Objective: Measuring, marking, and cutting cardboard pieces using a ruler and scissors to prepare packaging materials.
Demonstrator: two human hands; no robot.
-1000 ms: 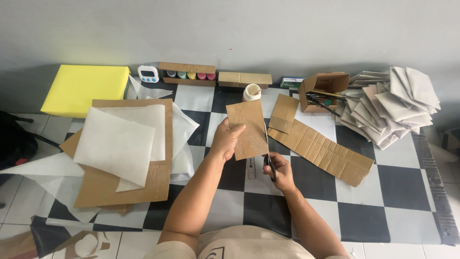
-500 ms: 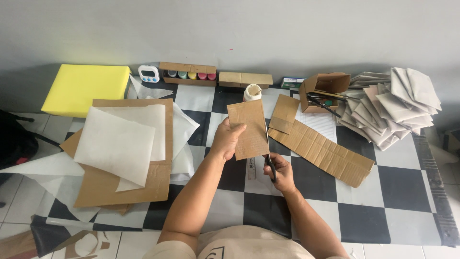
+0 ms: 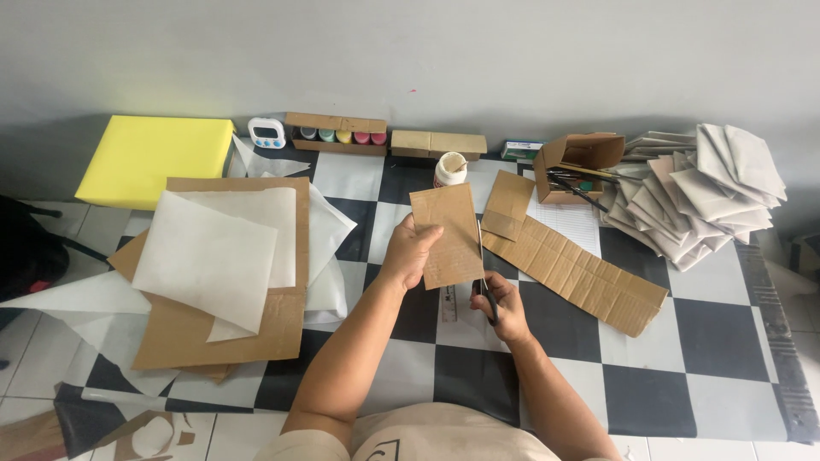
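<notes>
Left hand (image 3: 412,253) pinches cardboard piece (image 3: 447,235) upright — right hand (image 3: 504,306) closed around black scissors (image 3: 484,294), blades at its lower right edge.

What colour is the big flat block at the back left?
Bright yellow; the block shows plainly in the head view.

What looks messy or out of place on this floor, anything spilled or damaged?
Nothing looks spilled or broken. The white paper sheets lie skewed over the brown cardboard sheets, some sliding off onto the checkered mat. The folded paper pile at right is fanned loosely. The left hand holds a cardboard piece; the right hand holds scissors.
</notes>
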